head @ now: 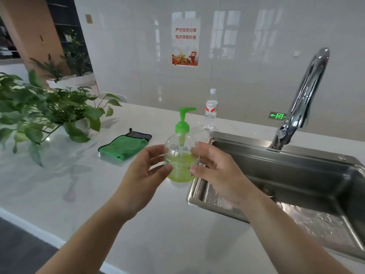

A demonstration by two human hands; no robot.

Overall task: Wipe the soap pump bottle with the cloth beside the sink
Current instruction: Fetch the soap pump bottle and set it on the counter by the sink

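The soap pump bottle (180,155) is clear, with a green pump head and green liquid in its lower half. It stands upright on the white counter at the sink's left rim. My left hand (144,171) cups its left side, thumb on the front and fingers spread. My right hand (215,169) presses its right side with thumb and fingertips. The green cloth (124,146), folded with a dark edge, lies flat on the counter to the left of the bottle, untouched.
The steel sink (296,155) with a tall chrome tap (304,99) fills the right side; its basin is wet. A small water bottle (211,109) stands behind by the tiled wall. A leafy potted plant (45,113) sits at the left.
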